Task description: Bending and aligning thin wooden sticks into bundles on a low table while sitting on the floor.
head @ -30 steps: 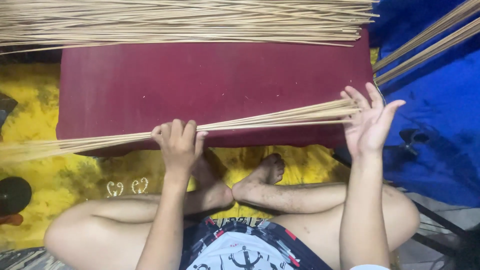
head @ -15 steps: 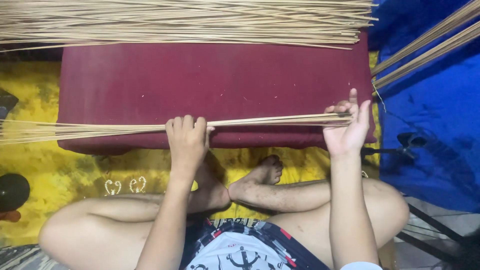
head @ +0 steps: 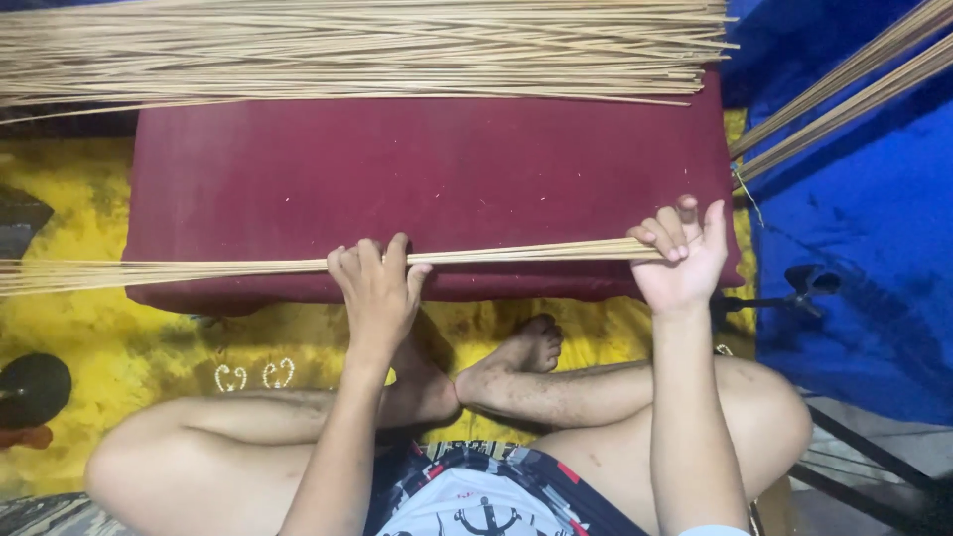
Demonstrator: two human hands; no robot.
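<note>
Thin pale bamboo sticks, gathered into one long bundle [head: 516, 254], lay across the near edge of a low dark-red padded tabletop [head: 427, 169], just above the person's crossed bare legs. The left hand [head: 379, 290] was clenched around the bundle's middle, fingers curled over the top. The right hand [head: 680, 260] cupped the bundle's right end, its grip closed on the tips as if squaring them flush. To the left the bundle ran out over a yellow patterned floor cloth [head: 129, 337]. Farther back, a much larger heap of loose pale sticks [head: 357, 50] covered the far edge, so by my reckoning only a small share had been gathered. More sticks [head: 844, 94] leaned over blue sheeting [head: 874, 238].
</note>
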